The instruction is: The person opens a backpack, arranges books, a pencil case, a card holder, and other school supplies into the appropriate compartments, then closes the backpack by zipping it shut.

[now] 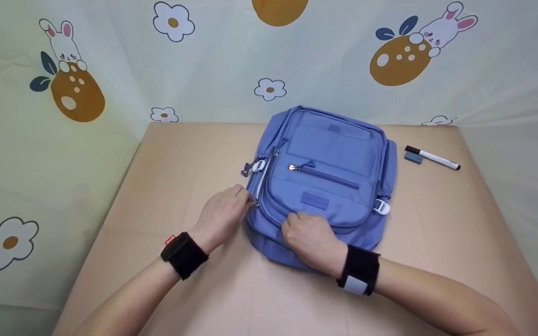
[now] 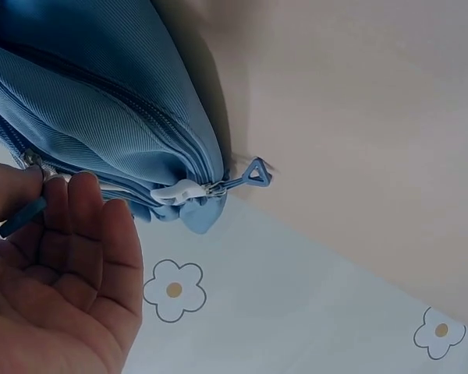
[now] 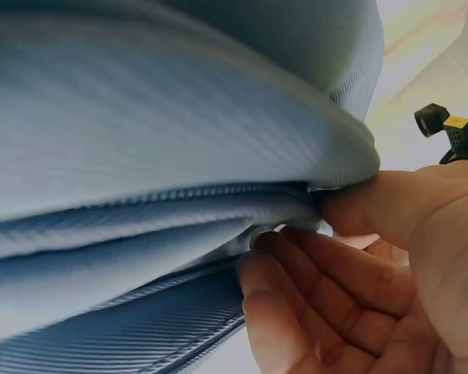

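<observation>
A blue backpack [image 1: 329, 149] lies on its back on the table, front pockets facing up. At its left side, my left hand [image 1: 224, 212] pinches a zipper pull [image 2: 22, 218] between thumb and fingers, close to the metal slider [image 2: 33, 158]. Part of that zipper is parted along the left edge. My right hand [image 1: 313, 240] pinches the fabric at the lower edge of the front pocket [image 3: 242, 214]; its thumb lies above the fold and its fingers below. What lies inside the bag is hidden.
A white marker with black ends [image 1: 437, 158] and a small blue-grey block [image 1: 414, 158] lie right of the backpack on the tan table [image 1: 175, 154]. Buckles [image 1: 382, 206] and another zipper pull [image 2: 255, 173] stick out at the bag's sides. A patterned curtain [image 1: 213, 60] surrounds the table.
</observation>
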`<state>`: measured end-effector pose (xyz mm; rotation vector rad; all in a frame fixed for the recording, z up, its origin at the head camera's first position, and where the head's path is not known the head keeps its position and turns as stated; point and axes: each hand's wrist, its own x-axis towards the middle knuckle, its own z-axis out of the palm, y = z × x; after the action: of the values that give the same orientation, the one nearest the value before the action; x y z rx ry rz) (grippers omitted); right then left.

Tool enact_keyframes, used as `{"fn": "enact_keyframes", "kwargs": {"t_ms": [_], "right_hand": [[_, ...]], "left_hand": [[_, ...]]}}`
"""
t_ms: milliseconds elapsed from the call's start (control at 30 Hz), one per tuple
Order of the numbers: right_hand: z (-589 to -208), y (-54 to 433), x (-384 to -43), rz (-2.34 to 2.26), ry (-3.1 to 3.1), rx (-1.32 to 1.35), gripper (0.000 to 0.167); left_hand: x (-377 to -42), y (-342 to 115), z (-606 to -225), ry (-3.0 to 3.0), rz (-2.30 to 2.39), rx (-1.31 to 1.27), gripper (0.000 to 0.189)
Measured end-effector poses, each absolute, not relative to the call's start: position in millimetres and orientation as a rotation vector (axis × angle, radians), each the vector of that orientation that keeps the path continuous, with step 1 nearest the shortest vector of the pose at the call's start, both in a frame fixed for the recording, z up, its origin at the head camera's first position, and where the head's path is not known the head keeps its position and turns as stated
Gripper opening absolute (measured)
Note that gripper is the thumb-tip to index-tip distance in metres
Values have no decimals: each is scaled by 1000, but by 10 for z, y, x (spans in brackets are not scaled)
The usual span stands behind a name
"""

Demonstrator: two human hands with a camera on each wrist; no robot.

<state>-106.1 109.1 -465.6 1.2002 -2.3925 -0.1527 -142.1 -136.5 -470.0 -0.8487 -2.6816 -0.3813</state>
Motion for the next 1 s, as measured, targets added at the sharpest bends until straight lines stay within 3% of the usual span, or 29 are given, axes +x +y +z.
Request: {"fn": "enact_keyframes", "kwargs": {"t_ms": [467, 1000], "right_hand": [[-4788, 1169, -994, -10, -2344, 1259, 12], [-4685, 1196, -1104, 29, -2353, 1265, 9]], "left_hand": [[-1542, -1373, -4817, -2752, -274, -816, 9], [-2028, -1228, -4696, -2802, -100, -735, 15]]}}
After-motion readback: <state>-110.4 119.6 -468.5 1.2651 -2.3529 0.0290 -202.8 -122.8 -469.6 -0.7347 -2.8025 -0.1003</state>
